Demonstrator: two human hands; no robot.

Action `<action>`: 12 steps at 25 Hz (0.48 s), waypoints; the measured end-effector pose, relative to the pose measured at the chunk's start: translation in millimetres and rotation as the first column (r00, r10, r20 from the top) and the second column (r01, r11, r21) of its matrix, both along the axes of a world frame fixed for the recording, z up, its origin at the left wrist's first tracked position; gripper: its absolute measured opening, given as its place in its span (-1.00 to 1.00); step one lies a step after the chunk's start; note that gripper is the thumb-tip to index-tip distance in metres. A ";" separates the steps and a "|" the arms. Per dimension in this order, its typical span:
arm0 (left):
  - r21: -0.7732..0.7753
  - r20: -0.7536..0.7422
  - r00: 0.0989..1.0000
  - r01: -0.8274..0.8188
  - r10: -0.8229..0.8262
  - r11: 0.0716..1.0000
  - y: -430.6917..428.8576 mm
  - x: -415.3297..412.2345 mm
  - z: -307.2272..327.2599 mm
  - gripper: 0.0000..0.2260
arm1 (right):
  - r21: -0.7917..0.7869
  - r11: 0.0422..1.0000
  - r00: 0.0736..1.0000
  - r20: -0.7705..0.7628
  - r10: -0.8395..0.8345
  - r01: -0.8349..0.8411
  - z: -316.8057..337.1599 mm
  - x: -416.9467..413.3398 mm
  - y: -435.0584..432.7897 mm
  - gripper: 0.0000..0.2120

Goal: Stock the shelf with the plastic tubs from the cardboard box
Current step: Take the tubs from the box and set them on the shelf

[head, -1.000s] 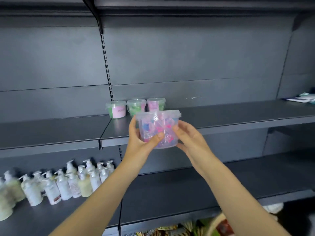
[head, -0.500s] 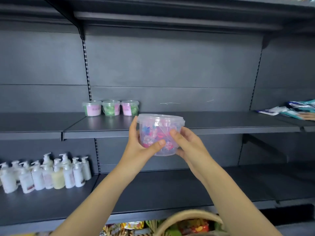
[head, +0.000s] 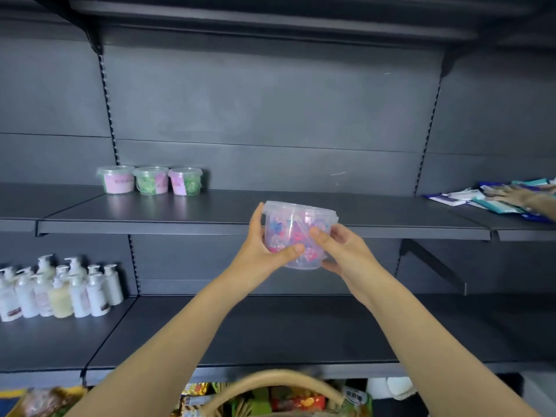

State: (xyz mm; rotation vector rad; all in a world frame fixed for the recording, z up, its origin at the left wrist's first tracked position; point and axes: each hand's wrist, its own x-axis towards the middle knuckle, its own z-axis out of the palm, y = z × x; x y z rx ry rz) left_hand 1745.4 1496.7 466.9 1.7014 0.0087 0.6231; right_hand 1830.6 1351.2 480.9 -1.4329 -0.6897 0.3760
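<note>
I hold a clear lidded plastic tub (head: 293, 219) with pink and blue contents in both hands, just in front of the middle shelf's (head: 391, 215) front edge. My left hand (head: 260, 251) grips its left side, thumb across the front. My right hand (head: 343, 251) grips its right side and bottom. Three more tubs (head: 150, 180) with pink labels and green contents stand in a row at the back left of the same shelf. The cardboard box is not in view.
Several white pump bottles (head: 57, 290) stand at the left of the lower shelf (head: 270, 329). Blue and white packets (head: 493, 200) lie at the right end of the middle shelf, with another person's hand (head: 511, 194) on them. A woven basket handle (head: 279, 383) arches at the bottom.
The view has shifted right, so the three tubs and bottles now sit further left. The held tub stays in both hands. Another person's hand has come into view at the right.
</note>
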 end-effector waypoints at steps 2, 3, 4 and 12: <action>0.041 -0.014 0.999 0.038 -0.037 0.998 3.6 29.1 0.9 -0.25 | -0.004 0.999 0.999 0.001 -0.039 0.039 -0.5 28.4 2.2 -0.62; 0.060 -0.022 0.999 0.043 -0.042 0.997 7.9 46.5 1.8 -0.31 | -0.006 0.998 0.998 0.012 -0.062 0.062 -0.6 45.5 6.2 -0.64; 0.081 -0.026 0.999 0.032 -0.030 0.996 13.5 63.1 3.0 -0.37 | -0.010 0.997 0.996 0.027 -0.081 0.082 -0.1 62.2 11.9 -0.65; 0.107 -0.135 0.990 -0.021 0.035 0.994 93.0 229.7 10.3 -0.50 | -0.026 0.990 0.986 0.100 -0.136 0.139 4.9 233.3 89.8 -0.72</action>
